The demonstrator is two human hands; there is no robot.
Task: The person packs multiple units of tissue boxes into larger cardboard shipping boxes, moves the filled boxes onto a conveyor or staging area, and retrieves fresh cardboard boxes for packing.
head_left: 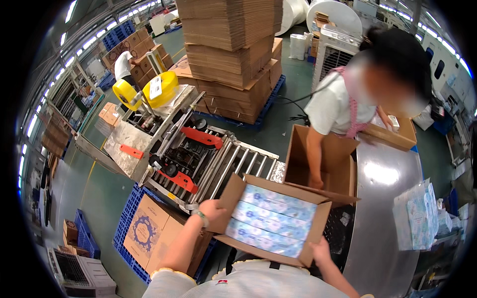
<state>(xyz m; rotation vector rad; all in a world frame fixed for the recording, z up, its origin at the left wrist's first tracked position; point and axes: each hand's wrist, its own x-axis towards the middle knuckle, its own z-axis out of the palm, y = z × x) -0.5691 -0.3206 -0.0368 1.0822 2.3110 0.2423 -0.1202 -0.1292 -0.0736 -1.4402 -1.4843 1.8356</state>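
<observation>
An open cardboard box [284, 188] is directly in front of me, its flaps folded outward. Inside lie several light blue and white soft packs [271, 218], side by side in rows. At the box's left flap, my left hand [212, 210] is closed on the cardboard. My right hand [320, 251] grips the box's right side near the lower corner; some of its fingers are hidden. Just beyond stands a second open box [318, 144], and a co-worker's arm [314, 156] reaches down into it.
Left of the box are a roller conveyor [243, 161] and a taping machine with yellow tape rolls [161, 89]. A metal table [377, 218] lies to the right. Behind stand stacked flat cartons [228, 59]. A printed carton [146, 231] rests on a blue pallet [124, 223].
</observation>
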